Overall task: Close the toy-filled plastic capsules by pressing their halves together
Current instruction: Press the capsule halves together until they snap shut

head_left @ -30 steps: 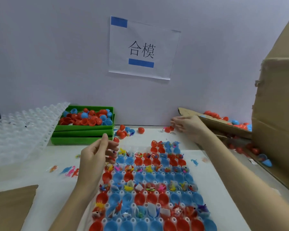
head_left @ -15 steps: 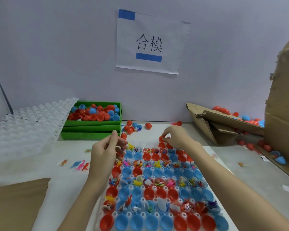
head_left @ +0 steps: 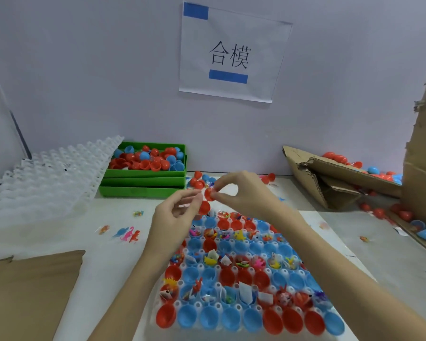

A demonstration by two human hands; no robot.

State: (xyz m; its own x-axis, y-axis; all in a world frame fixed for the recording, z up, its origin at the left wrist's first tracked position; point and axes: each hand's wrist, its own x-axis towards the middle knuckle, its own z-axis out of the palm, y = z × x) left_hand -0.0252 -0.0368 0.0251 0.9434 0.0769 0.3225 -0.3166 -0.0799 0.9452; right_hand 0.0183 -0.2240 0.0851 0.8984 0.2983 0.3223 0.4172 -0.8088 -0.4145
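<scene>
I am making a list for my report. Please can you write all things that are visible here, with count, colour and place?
capsule tray: one, white, front centre; many red and blue halves, some with toys
red capsule halves: two, above tray's far end
green bins: stacked, back left; loose halves on top
empty white trays: far left
cardboard boxes: brown, right
paper sign: one, wall
loose toys: few, table left
left hand: pinches lower half
right hand: pinches upper half

Both bare forearms are reaching forward and converging. The left hand [head_left: 175,215] is lifting with fingers loosely curled, thumb and fingertips pinching. The right hand [head_left: 241,193] is arching from the right, thumb and forefinger pinching, fingertips nearly meeting the left's.
</scene>
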